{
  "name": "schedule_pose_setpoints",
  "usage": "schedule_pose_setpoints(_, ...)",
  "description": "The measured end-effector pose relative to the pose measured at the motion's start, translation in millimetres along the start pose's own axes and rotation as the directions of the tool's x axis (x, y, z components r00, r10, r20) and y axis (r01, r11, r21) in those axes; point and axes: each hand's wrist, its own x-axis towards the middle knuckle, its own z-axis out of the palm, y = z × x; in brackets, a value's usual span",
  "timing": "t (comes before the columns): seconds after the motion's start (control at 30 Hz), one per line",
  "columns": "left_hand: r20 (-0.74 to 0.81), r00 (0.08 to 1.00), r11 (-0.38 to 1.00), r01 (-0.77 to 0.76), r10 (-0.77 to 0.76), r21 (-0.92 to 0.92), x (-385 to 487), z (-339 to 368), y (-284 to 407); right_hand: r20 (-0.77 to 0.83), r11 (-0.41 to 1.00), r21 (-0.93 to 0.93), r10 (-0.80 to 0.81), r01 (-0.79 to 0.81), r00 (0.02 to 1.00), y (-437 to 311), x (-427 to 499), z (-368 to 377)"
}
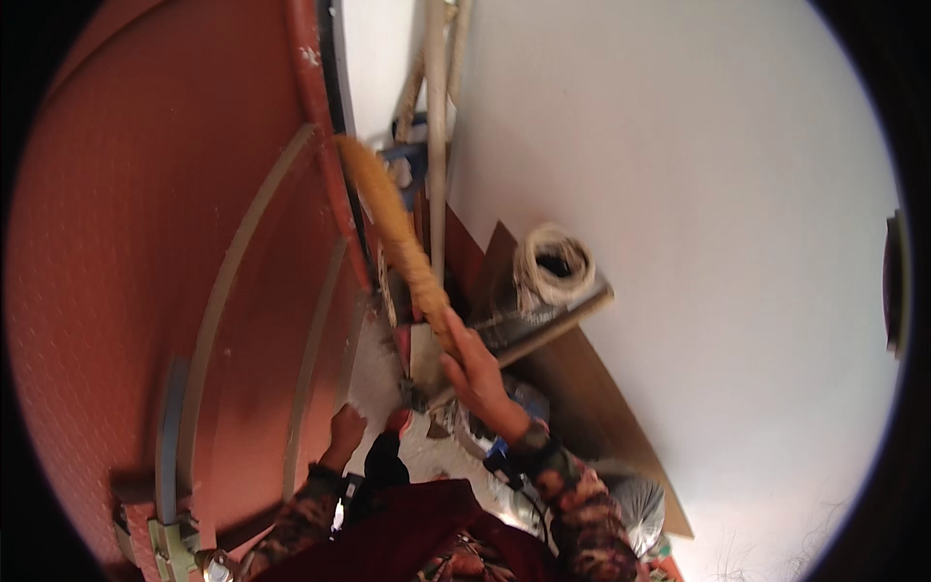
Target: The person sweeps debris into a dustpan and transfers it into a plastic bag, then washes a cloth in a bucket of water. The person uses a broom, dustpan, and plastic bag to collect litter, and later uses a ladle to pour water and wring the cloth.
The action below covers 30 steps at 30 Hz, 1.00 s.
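Observation:
My right hand [480,382] is wrapped around the lower end of a long orange-brown stick-like object [389,225]. This object looks ridged or wrapped near the grip, and motion blurs it. It slants up and left, its far end overlapping the edge of the red door [254,305] in the picture. My left hand [349,428] is lower down, beside the door's inner face. Its fingers look curled, and nothing can be seen in them.
A rope coil [554,265] rests on a dark ledge [538,324] in the corner. Behind are a pale pole [436,145] and a blue handle-like part [407,171]. A brown board [589,407] leans against the white wall [691,218]. A plastic bag [640,513] lies low on the right.

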Motion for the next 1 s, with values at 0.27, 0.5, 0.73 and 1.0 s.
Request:
schedule_pose_setpoints(0.27, 0.134, 0.463, 0.351, 0.803, -0.876, -0.482, -412.1, -159.3, -74.8, 0.612, 0.978, -0.166, 0.203, -0.126, 0.764, 46.9, -112.3, 56.3)
schedule_pose_setpoints(0.5, -0.536, 0.091, 0.543, 0.16, -0.839, -0.824, -506.2, -357.6, -28.1, 0.718, 0.905, -0.426, 0.349, -0.017, 0.602, 54.6, -222.7, 38.1)
schedule_pose_setpoints(0.73, -0.874, 0.477, 0.976, -0.133, -0.091, -0.174, -409.5, -464.1, -42.0, 0.626, 0.839, -0.537, 0.465, -0.087, 0.626, -15.8, -352.1, 1.2)
schedule_pose_setpoints(1.0, -0.678, 0.661, 0.379, -0.567, -0.321, -0.732, -391.2, -464.4, -5.8, 0.511, 0.742, -0.581, 0.652, -0.334, 0.56, -106.2, -567.3, -61.6)
